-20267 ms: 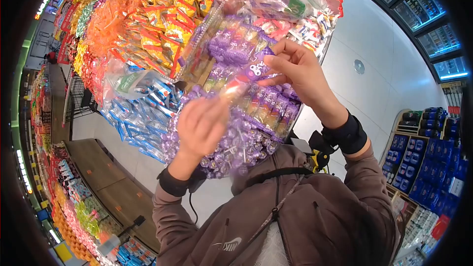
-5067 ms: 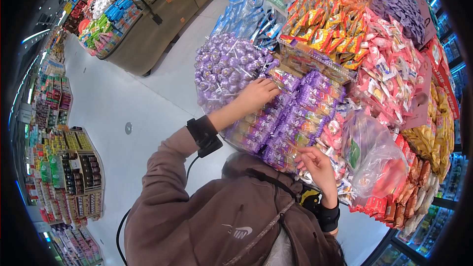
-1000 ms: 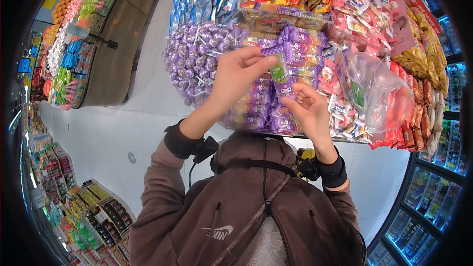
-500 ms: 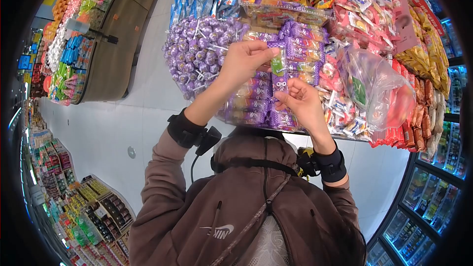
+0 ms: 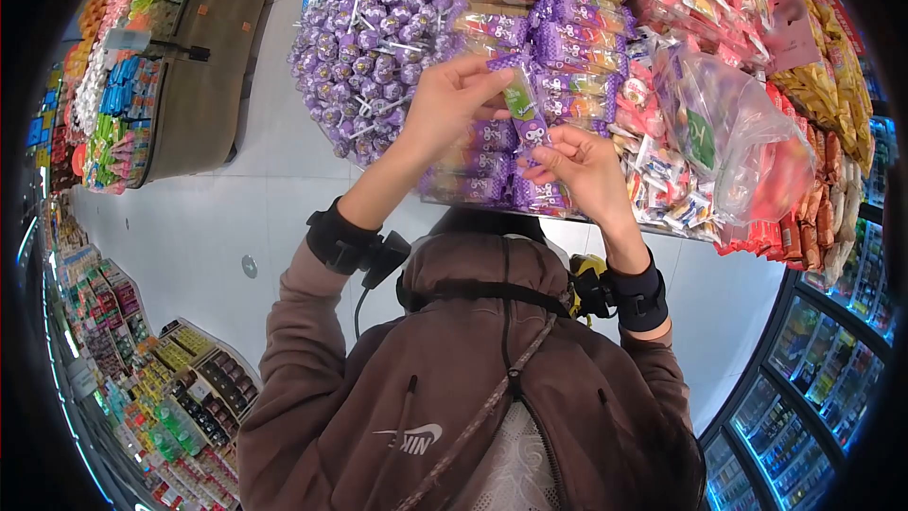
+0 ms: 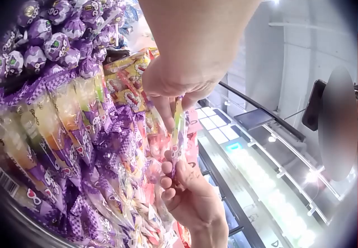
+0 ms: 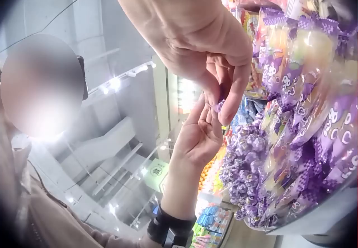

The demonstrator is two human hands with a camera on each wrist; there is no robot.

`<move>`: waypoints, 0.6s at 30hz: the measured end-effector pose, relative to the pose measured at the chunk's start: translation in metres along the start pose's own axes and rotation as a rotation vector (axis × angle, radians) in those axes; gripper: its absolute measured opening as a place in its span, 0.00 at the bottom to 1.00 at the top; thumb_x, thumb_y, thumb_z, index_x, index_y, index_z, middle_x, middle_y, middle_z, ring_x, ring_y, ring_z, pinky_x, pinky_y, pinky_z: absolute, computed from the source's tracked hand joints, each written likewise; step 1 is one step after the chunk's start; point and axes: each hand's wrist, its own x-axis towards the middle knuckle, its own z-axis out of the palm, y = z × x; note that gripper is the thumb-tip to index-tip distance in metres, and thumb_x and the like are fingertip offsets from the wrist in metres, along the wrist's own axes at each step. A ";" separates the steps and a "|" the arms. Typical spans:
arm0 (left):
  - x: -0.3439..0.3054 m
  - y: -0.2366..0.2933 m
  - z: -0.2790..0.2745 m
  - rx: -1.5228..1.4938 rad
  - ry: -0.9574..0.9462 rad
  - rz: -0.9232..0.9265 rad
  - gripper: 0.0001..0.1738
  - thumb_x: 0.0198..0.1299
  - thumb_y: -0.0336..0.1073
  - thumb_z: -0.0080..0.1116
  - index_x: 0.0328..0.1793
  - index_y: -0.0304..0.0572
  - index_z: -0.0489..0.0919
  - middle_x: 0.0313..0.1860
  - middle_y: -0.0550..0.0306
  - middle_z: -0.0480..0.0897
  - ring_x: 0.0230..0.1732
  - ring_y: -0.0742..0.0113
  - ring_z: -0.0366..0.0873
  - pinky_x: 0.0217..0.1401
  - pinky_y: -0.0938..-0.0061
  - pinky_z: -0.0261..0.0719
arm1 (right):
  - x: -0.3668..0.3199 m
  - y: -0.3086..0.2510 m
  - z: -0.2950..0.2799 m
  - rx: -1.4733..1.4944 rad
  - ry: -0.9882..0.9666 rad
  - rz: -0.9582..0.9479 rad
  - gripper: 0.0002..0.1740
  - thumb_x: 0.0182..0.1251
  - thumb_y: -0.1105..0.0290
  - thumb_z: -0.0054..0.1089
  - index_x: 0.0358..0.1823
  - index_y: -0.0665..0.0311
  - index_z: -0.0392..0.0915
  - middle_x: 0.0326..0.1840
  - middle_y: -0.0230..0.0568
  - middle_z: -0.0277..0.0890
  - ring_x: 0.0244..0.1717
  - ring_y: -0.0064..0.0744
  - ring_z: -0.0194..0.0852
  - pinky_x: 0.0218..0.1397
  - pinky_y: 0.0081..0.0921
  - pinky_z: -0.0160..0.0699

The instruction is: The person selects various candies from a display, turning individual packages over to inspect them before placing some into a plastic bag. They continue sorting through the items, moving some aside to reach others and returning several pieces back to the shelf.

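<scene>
A slim packet [image 5: 523, 106], green in the middle with purple ends, is held between both hands above the display. My left hand [image 5: 450, 102] pinches its upper end, while my right hand [image 5: 588, 176] pinches the lower end. The left wrist view has the packet [image 6: 178, 129] between my left hand [image 6: 182, 71] above and my right hand [image 6: 196, 197] below. From the right wrist, only a purple bit of packet [image 7: 220, 106] shows at the fingertips of my right hand [image 7: 196, 41], beside my left hand [image 7: 197, 140]. Rows of purple packets [image 5: 579, 47] lie beneath.
Purple lollipops [image 5: 364, 66] are heaped left of the rows. A clear plastic bag [image 5: 733, 132] lies on pink-wrapped sweets at the right. Lit glass-door cabinets [image 5: 823, 350] stand far right, another candy stand [image 5: 194, 104] at upper left, with tiled floor [image 5: 274, 246] between.
Five seconds ago my left hand was over the purple packets; now both hands hold one packet. In the last half second it has tilted, its top leaning left, and the head view has shifted.
</scene>
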 end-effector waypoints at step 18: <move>-0.016 -0.014 -0.021 0.017 0.023 -0.021 0.09 0.61 0.35 0.52 0.37 0.35 0.76 0.32 0.57 0.80 0.31 0.71 0.80 0.33 0.79 0.81 | -0.010 -0.002 0.007 -0.063 -0.020 0.070 0.13 0.67 0.74 0.43 0.47 0.76 0.70 0.37 0.43 0.80 0.31 0.24 0.79 0.32 0.16 0.73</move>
